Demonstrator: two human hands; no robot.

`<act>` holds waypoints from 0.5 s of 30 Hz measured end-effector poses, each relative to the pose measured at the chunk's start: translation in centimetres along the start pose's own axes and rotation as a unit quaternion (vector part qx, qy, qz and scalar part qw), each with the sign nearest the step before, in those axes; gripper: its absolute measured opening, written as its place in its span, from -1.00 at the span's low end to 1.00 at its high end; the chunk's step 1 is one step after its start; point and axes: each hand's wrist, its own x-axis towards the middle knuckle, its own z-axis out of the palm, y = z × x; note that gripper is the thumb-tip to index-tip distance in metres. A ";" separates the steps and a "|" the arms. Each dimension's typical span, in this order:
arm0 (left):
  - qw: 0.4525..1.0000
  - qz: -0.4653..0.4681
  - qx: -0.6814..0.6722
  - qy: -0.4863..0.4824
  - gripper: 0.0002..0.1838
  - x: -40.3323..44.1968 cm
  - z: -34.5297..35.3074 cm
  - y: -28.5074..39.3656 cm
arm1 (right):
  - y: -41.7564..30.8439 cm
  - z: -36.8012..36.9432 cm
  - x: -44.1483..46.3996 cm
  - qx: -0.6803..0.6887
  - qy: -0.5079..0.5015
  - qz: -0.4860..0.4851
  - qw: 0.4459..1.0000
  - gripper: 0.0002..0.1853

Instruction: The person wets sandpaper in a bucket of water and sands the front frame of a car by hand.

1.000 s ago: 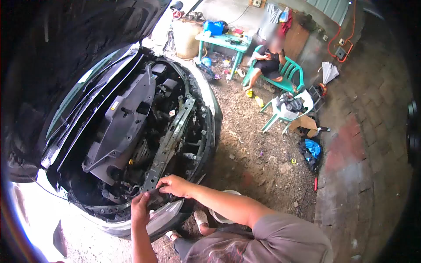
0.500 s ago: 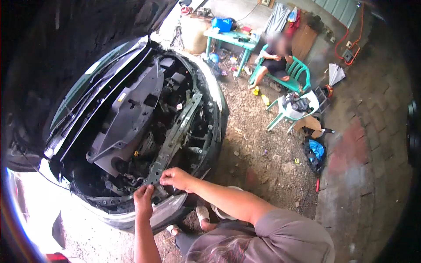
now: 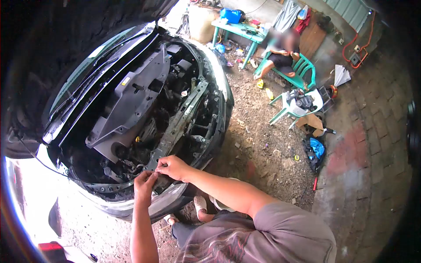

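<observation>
An open engine bay shows a grey plastic cover (image 3: 131, 94) and a long metal crossbar (image 3: 182, 116) along its front. My left hand (image 3: 144, 186) is closed in a pinch over the near end of the crossbar. Close beside it, fingertips almost touching, my right hand (image 3: 171, 167) pinches too. Whatever lies between the fingers is too small to make out. Under both hands runs the car's front bumper (image 3: 169, 199).
The raised hood (image 3: 66, 39) hangs over the upper left. Beyond the car are a green table (image 3: 243, 30), a person (image 3: 283, 52) on a green bench, a chair (image 3: 302, 105) holding dark items, and a black bag (image 3: 315, 151). A white bucket (image 3: 219, 204) stands by my feet.
My hands have come closer together, their fingertips now nearly meeting. The view has shifted, so the table, bench and chair appear farther right and higher.
</observation>
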 end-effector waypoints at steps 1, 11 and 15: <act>1.000 -0.003 0.000 0.000 -0.80 0.0 0.0 0.1 | -0.4 0.0 -0.2 0.001 -0.001 0.002 1.000 -0.82; 0.999 0.004 0.032 0.041 -0.79 1.0 -1.3 -1.3 | 3.1 -1.6 1.4 0.177 0.022 0.059 0.982 -0.72; 0.998 0.026 0.014 0.060 -0.75 0.7 -1.0 -0.4 | 1.5 -1.7 1.0 0.167 0.029 0.018 0.985 -0.77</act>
